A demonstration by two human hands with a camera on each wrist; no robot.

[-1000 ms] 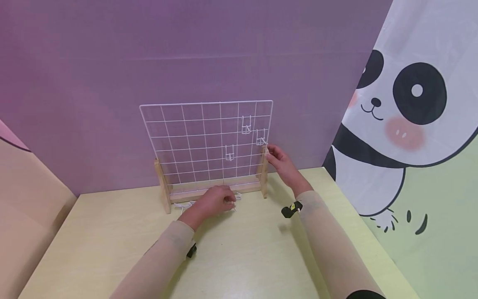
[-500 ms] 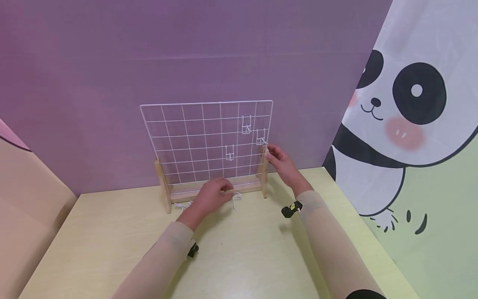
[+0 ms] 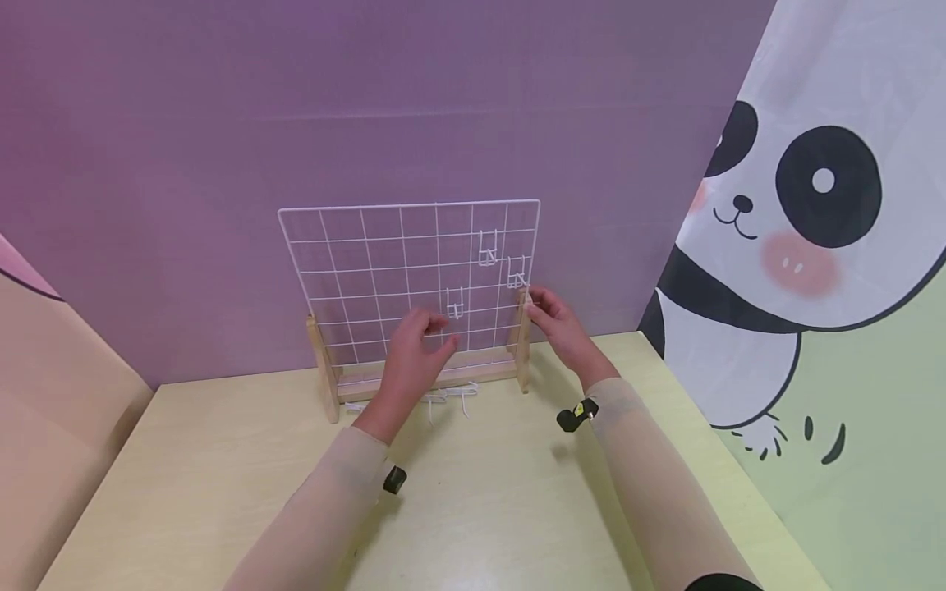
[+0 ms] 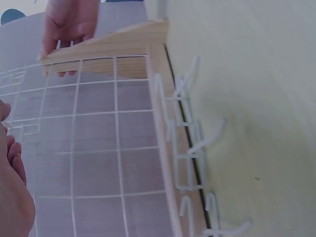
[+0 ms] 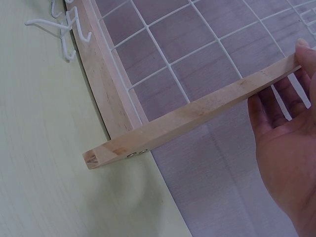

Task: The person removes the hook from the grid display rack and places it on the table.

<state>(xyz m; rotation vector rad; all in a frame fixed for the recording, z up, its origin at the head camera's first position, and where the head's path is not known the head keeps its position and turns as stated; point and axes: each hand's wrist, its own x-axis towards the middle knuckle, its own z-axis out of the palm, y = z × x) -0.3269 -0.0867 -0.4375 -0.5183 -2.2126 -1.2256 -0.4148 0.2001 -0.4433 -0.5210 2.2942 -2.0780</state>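
A white wire grid panel (image 3: pixel 384 271) stands in a wooden stand (image 3: pixel 323 369) at the back of the table. My right hand (image 3: pixel 560 328) holds the top of the stand's right post (image 5: pixel 197 113), thumb on one face and fingers on the other. My left hand (image 3: pixel 410 361) is raised in front of the grid, thumb and fingers apart, nothing between them. Its fingertips are close to a white wire hook (image 3: pixel 455 310) hung on the grid. Two more hooks hang higher, an upper hook (image 3: pixel 488 249) and a hook near the right edge (image 3: pixel 516 273).
Several loose white hooks (image 4: pixel 200 148) lie along the front of the stand's base, their prongs pointing toward me. The pale wooden table (image 3: pixel 473 509) meets a purple backdrop (image 3: pixel 185 205) behind the stand. A panda-print sheet (image 3: pixel 835 287) hangs at the right.
My left hand has risen from the loose hooks by the base to the grid's lower middle, its thumb and fingers now spread. My right hand stays on the post.
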